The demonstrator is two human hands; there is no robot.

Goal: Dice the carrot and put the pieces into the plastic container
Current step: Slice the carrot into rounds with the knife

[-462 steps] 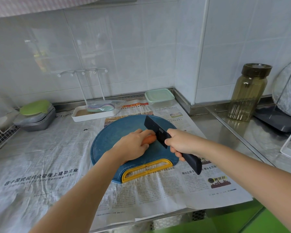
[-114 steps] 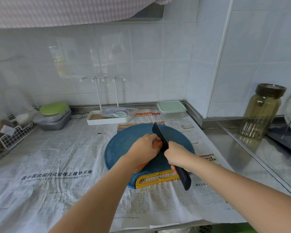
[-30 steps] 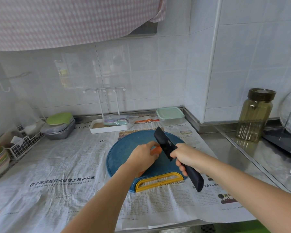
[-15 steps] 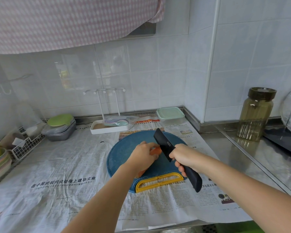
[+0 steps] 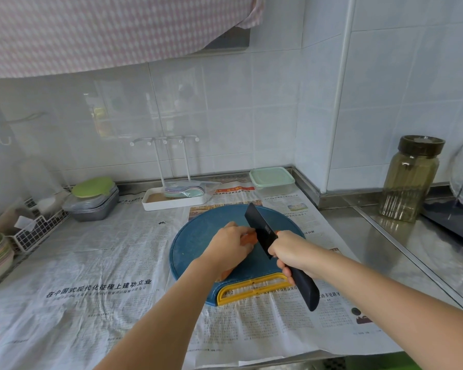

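Carrot (image 5: 247,238): lies on the blue round cutting board (image 5: 193,244). It is mostly hidden under the left hand (image 5: 230,248); orange shows between that hand and the blade, and again below the wrist.
Change: compared with half a second ago, hands and blade sit almost where they were. A small orange sliver now shows on the right side of the blade, just above the right hand (image 5: 289,252). A few seconds back the blade stood edge-down at the carrot; now its flat side faces the camera, tilted.
Left fingers (image 5: 238,231): curled over the carrot, pressing it onto the board, their tips just beside the blade.
Right fingers (image 5: 285,268): clenched round the black handle of the knife (image 5: 261,228).
Knife: the blade slants across the carrot, tip towards the wall; whether the edge touches the carrot cannot be told.
Plastic container (image 5: 271,178): lidded, pale green, at the back corner, well apart from the board.
Table (image 5: 385,236): steel, spread with newspaper (image 5: 91,276) under the board.
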